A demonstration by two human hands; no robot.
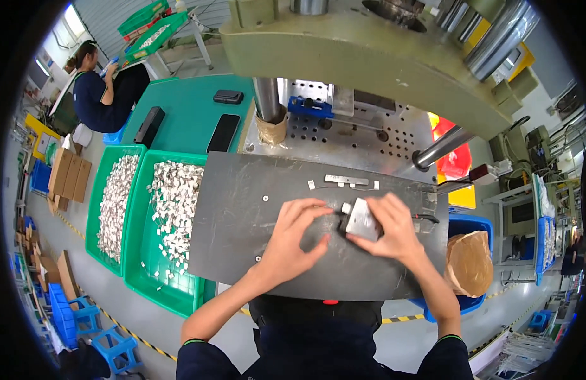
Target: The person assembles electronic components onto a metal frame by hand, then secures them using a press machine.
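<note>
Head view, looking down from above the worker: a dark grey work plate (242, 253) lies in front of the person, and both bare hands meet over its middle. The right hand (391, 228) is closed around a small silvery metal block (361, 221), thumb below and fingers curled over its far edge, holding it tilted just above the plate. The left hand (293, 237) rests beside it with its fingers spread and bent; the fingertips (324, 206) reach toward the near corner of the block, but I cannot tell whether they pinch anything or simply touch it.

Farther back on the plate lies a short row of small white pieces and a thin metal strip (347, 180), well apart from the hands. Behind the plate stands a perforated metal table (350, 142) under the heavy pale green body of a press (369, 57), with a steel column (266, 98) wrapped in brown tape at its base.

To the person's left sit two green bins (147, 278) filled with small white parts (172, 202). Beyond them a teal bench (185, 107) carries a few black flat objects. A blue bin with a brown paper bag (468, 263) stands at the right. Another person in dark clothing (96, 88) sits at a far bench.
</note>
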